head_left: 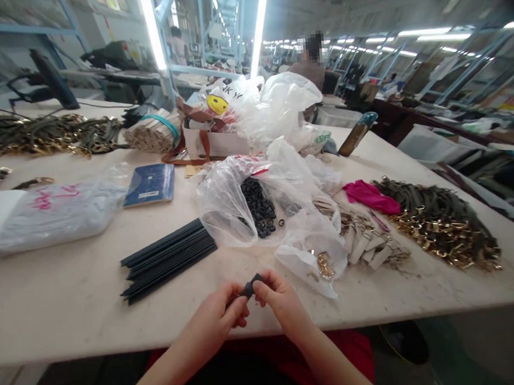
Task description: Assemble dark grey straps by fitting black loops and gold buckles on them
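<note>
Above the table's front edge, my left hand (235,306) and my right hand (276,295) meet, both closed on a short dark strap (251,285). A small band seems to sit around the strap between my fingers; the rest is hidden by my hands. To the left beyond them lies a bundle of long dark strips (169,260). Straight ahead, small black loops (258,207) spill from the mouth of a clear plastic bag (225,203). Just right of my hands, gold-coloured metal fittings (325,266) rest on a smaller plastic bag (294,251).
Olive straps with gold clasps (448,226) are heaped at the right, beside a pink cloth (372,196) and pale straps (370,240). A blue booklet (149,184) and a wrapped white package (60,212) lie left. Filled plastic bags (277,106) stand behind. A person (312,65) is farther back.
</note>
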Demonstrator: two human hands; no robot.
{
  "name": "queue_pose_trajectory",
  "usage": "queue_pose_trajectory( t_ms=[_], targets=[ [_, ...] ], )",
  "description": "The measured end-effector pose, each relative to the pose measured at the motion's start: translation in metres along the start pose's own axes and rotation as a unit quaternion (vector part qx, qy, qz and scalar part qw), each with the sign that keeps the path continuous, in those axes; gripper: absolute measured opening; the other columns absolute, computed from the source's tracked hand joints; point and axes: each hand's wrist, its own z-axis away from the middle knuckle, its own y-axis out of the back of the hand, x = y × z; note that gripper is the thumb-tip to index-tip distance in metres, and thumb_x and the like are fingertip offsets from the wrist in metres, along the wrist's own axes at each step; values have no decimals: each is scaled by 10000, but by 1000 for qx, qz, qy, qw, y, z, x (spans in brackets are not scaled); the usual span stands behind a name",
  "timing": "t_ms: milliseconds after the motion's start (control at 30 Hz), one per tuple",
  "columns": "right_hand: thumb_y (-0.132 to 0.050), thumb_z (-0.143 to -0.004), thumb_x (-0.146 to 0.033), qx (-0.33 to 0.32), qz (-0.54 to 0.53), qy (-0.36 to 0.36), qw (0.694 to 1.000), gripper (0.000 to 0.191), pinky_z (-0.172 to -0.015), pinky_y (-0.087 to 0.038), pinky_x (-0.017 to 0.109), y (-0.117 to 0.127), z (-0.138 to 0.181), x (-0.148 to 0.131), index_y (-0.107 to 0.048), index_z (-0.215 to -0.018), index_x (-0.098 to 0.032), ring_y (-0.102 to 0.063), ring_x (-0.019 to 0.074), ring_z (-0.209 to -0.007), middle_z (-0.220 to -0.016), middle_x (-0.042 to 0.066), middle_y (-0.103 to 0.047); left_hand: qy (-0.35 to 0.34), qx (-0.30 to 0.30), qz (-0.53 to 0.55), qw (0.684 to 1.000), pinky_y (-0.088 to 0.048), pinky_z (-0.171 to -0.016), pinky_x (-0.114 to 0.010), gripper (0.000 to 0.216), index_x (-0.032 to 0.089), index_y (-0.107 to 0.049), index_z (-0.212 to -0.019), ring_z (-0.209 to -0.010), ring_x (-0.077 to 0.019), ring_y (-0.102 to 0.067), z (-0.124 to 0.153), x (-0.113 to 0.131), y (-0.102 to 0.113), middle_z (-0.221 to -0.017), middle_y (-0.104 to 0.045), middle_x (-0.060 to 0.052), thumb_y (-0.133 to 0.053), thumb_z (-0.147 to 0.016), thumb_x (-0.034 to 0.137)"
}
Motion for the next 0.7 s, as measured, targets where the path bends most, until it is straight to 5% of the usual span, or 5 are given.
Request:
queue_pose_trajectory(
  t_ms=[133, 233, 333, 467, 700],
  targets=[
    [-629, -702, -406, -6, 5, -9, 1000, 237, -495, -339, 224, -5, 7, 7, -535, -684, -189, -399, 88, -488, -538, -62, -460, 44, -7, 41, 998, -378, -473, -211, 434, 178, -424, -1178, -518, -125, -511, 3, -4, -6, -712, -585, 3, -466, -805, 396],
    [-561, -762, -421, -48, 65, 29, 996, 233, -508, -359, 234, 2, 13, 9, -552, -720, -192, -446, 107, -518, -580, -41, -501, 0, 55, 41, 998, -425, -651, -215, 390, 190, -532, -1076, -805, -173, -555, 2, -8, -6, -914, -612, -52, -551, -756, 412],
    [-489, -822, -383, 24, 264, 123, 956, 207, -642, -402, 270, 39, 12, -4, -582, -784, -202, -532, 159, -686, -715, 9, -592, 6, 56, 51, 997, -392, -550, -203, 342, 176, -557, -939, -620, -139, -504, 1, -8, -3, -660, -551, -1, -502, -768, 467],
    [-453, -825, -333, 214, 500, 116, 831, 194, -705, -397, 306, 115, -2, -27, -582, -847, -190, -548, 203, -771, -833, 57, -593, 68, 50, 100, 991, -171, -378, -178, 340, 163, -501, -868, -395, -75, -255, 1, -1, -5, -467, -299, 89, -407, -769, 475],
    [-572, -661, -191, 215, 516, 77, 825, 50, -658, -365, 316, 158, -26, -21, -561, -613, -189, -514, 194, -664, -676, 25, -535, 93, 13, 68, 993, -199, -378, -180, 280, 158, -476, -882, -378, -65, -284, 4, 15, -21, -493, -371, 82, -378, -728, 369]
  ],
)
